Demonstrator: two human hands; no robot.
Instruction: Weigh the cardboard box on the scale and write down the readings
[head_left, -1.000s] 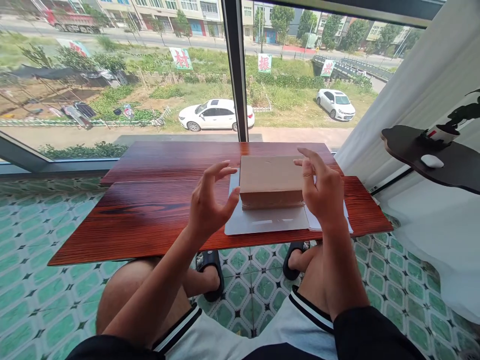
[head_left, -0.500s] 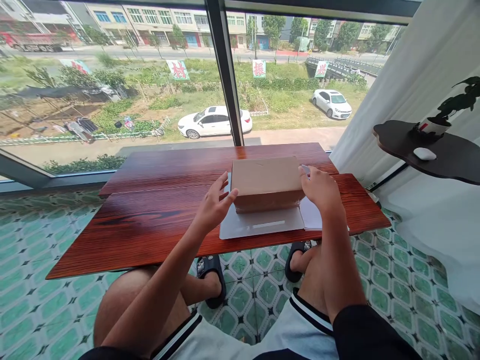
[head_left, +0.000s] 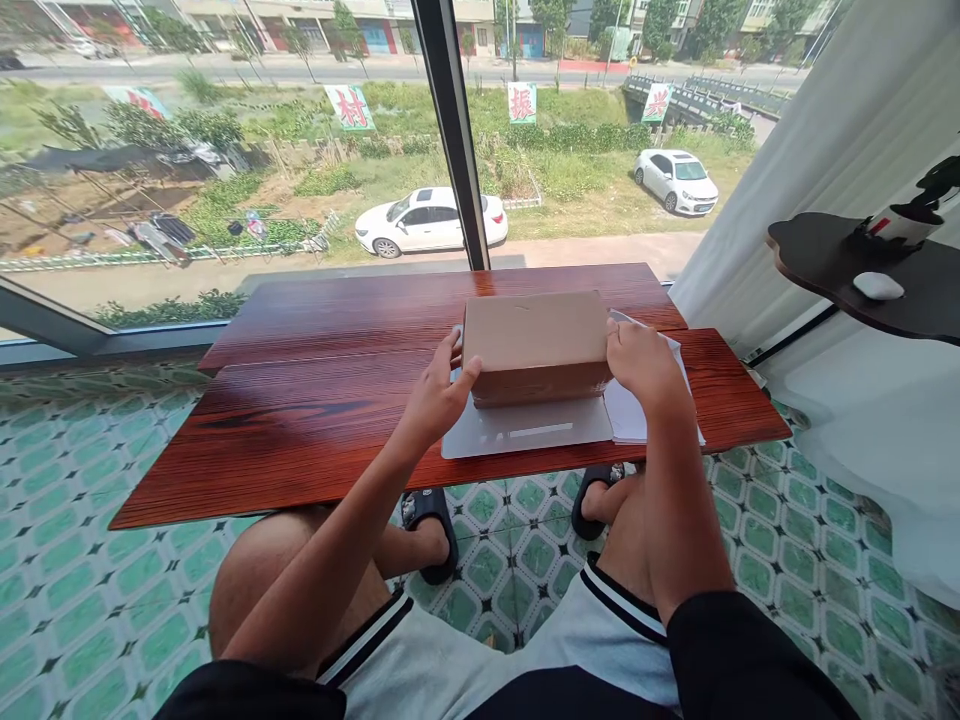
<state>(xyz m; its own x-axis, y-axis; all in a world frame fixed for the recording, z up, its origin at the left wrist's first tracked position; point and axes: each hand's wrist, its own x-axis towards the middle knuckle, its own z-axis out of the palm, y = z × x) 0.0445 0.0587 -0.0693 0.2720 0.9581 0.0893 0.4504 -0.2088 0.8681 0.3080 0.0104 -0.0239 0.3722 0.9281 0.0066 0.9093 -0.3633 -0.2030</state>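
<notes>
A brown cardboard box (head_left: 536, 335) sits closed on the wooden table, on top of a pale, flat folder-like sheet (head_left: 540, 430). My left hand (head_left: 439, 395) grips the box's left end, thumb at the front corner and fingers along the side. At the opposite end, my right hand (head_left: 646, 365) presses against the box with its fingers bent; the fingertips are partly hidden. White papers (head_left: 630, 420) lie beneath my right hand and stick out to the right of the box.
The dark red wooden table (head_left: 300, 430) stands before a large window. To the right, a dark wavy shelf (head_left: 825, 250) carries a potted plant (head_left: 904, 225) and a white rounded object (head_left: 878, 286). A white curtain (head_left: 780, 130) hangs behind it.
My left hand has closed in on the box's left end. My right hand has settled against the right end, and more of the white papers shows. The view has tilted slightly down.
</notes>
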